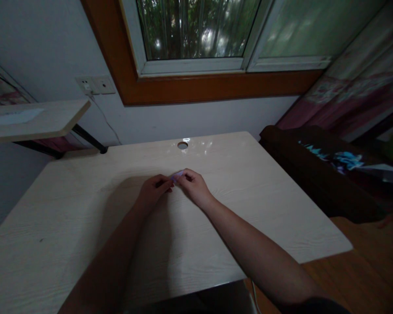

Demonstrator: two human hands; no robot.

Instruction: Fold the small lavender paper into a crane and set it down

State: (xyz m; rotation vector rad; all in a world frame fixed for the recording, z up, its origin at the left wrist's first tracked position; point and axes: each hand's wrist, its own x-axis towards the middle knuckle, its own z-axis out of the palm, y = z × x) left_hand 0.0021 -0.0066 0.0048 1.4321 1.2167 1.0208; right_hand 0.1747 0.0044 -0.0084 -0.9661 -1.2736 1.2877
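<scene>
A small light-purple piece (pixel 177 175), perhaps folded paper, is held between my two hands near the middle of the desk; its exact kind is too small to make out. My left hand (pixel 155 188) pinches its left end with thumb and fingertips. On the other end, the fingers of my right hand (pixel 194 185) are closed. Both hands are low over the pale wood-grain desk top (pixel 216 244), and the fingers cover much of the piece.
Behind the hands, the desk has a round cable hole (pixel 182 145). A raised shelf (pixel 52 122) on black legs stands at the left. Above are a wall socket (pixel 94 85) with a plugged-in cord and a window (pixel 196 35). Dark furniture (pixel 314 174) lies right of the desk.
</scene>
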